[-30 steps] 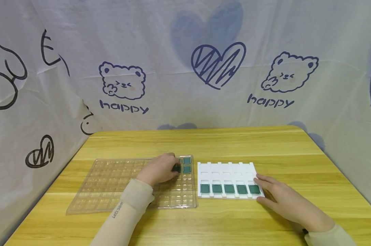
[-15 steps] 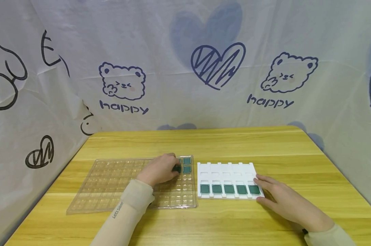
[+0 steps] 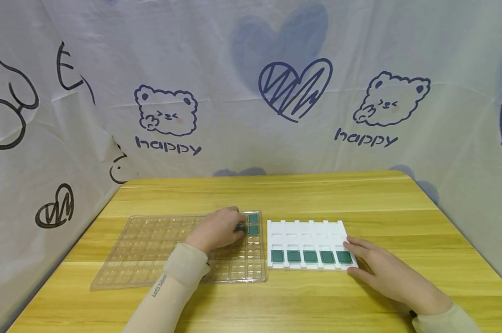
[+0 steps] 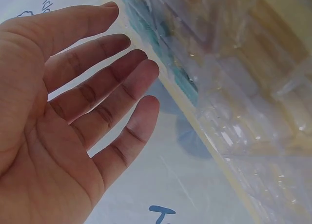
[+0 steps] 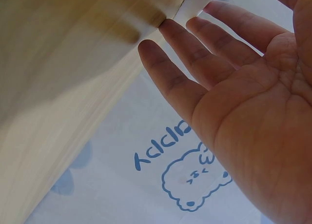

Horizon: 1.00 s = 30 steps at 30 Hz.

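My left hand [image 3: 217, 230] reaches over a clear plastic tray [image 3: 128, 249] of small pockets, thumb and forefinger at either side of a square green chip [image 3: 240, 227] near the far right corner. Two more green chips [image 3: 253, 229] lie in the tray's right column. In the left wrist view, my left hand [image 4: 83, 97] has its fingertips close to the tray, other fingers loosely bent. My right hand [image 3: 380, 268] rests against the right edge of a white tray [image 3: 307, 227], fingers fairly straight. Several green chips [image 3: 310, 256] fill that tray's near row.
Both trays lie side by side on a wooden table [image 3: 284, 300], with a narrow gap between them. A white cloth [image 3: 234, 138] with drawn bears and hearts hangs behind and at the sides.
The chip at my left fingertips has shifted slightly to the right and shows more of its green face. My right hand and the white tray stay still.
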Motion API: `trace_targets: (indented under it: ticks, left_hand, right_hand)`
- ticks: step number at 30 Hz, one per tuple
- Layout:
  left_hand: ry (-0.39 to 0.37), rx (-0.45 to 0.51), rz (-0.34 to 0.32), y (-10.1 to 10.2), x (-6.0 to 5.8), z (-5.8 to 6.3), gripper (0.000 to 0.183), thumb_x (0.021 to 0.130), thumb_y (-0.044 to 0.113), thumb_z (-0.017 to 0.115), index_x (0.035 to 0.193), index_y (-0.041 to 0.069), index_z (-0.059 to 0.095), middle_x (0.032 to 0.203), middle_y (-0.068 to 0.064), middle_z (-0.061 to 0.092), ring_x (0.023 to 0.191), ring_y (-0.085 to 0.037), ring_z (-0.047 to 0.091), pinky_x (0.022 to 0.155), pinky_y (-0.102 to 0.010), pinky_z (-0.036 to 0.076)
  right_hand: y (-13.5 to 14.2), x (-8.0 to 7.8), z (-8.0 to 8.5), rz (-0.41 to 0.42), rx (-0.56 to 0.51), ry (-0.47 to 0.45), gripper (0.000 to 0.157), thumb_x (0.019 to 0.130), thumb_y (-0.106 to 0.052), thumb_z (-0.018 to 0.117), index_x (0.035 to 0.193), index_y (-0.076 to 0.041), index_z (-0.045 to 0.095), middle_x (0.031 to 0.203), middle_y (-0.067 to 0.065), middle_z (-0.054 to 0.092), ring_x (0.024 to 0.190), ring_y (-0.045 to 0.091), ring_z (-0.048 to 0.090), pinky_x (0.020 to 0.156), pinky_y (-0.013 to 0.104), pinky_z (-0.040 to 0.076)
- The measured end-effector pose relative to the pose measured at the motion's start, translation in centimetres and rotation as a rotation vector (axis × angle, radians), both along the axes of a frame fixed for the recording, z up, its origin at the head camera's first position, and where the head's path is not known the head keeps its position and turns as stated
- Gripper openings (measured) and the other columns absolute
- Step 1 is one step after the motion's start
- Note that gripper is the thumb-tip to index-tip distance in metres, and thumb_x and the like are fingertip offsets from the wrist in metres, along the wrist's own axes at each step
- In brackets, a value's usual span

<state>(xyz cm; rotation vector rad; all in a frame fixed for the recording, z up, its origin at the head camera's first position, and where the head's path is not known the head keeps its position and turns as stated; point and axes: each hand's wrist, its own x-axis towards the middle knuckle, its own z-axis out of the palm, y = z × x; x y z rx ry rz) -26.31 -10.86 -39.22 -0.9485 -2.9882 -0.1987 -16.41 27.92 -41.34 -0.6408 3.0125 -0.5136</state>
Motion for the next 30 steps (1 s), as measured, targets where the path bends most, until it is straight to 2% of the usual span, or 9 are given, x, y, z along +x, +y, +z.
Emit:
trace_targets:
  ticks: [12,15,22,28,30]
  left_hand:
    - [-0.011,0.005,-0.015,1.1,0.9,1.3,0.024,0.092,0.027,0.074,0.113,0.016,0.074,0.103,-0.002,0.07,0.087,-0.013,0.064,0.078,-0.033,0.056]
    - [-0.008,0.014,-0.033,1.4,1.2,1.5,0.024,0.091,0.026,0.074,0.113,0.016,0.074,0.102,-0.002,0.069,0.084,-0.012,0.063,0.075,-0.032,0.055]
    - [0.001,0.014,-0.09,2.2,1.7,1.9,0.024,0.091,0.031,0.074,0.11,0.016,0.075,0.106,-0.002,0.071,0.086,-0.011,0.063,0.079,-0.031,0.056]
    - [0.014,0.018,-0.131,2.6,2.0,1.8,0.019,0.092,0.03,0.073,0.105,0.017,0.074,0.098,-0.002,0.069,0.078,-0.009,0.059,0.07,-0.028,0.053]
    - [0.014,0.033,-0.143,2.7,2.1,1.8,0.019,0.091,0.028,0.073,0.106,0.016,0.074,0.1,-0.002,0.07,0.08,-0.009,0.061,0.071,-0.027,0.054]
  right_hand:
    - [0.1,0.1,-0.2,0.017,0.013,0.056,0.055,0.095,-0.031,0.069,0.14,-0.001,0.057,0.146,0.018,0.054,0.131,0.037,0.055,0.104,0.054,0.047]
    - [0.1,0.1,-0.2,0.014,0.012,0.053,0.055,0.095,-0.031,0.069,0.14,-0.001,0.056,0.146,0.018,0.054,0.131,0.038,0.055,0.104,0.054,0.046]
    - [0.1,0.1,-0.1,0.015,0.014,0.049,0.055,0.095,-0.03,0.069,0.14,-0.001,0.057,0.146,0.018,0.054,0.131,0.038,0.055,0.104,0.054,0.047]
    - [0.1,-0.1,-0.1,0.007,0.016,0.027,0.055,0.095,-0.031,0.068,0.141,-0.002,0.056,0.147,0.018,0.053,0.131,0.038,0.055,0.104,0.054,0.047]
    - [0.0,-0.1,-0.1,0.009,0.018,0.025,0.055,0.096,-0.03,0.067,0.141,-0.001,0.056,0.147,0.018,0.053,0.131,0.038,0.054,0.104,0.055,0.047]
